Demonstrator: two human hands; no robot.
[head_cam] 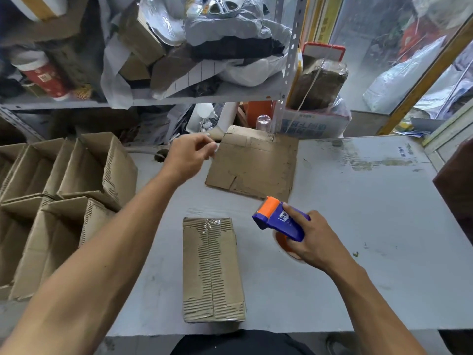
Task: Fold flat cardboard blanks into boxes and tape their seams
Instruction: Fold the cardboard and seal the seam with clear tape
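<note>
On the desk a folded box lies at the near edge, in front of the person. Behind it, toward the far edge, lies a flat cardboard blank — the left hand hovers at its left side. The right hand holds a tape dispenser right of the box. Open boxes stand bunched to the left; a shelf rises behind the desk.

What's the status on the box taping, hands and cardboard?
Right hand grips blue-and-orange tape dispenser. Left hand loosely curled, empty, beside flat brown cardboard blank. Taped brown cardboard box between arms; nothing blocking.
</note>
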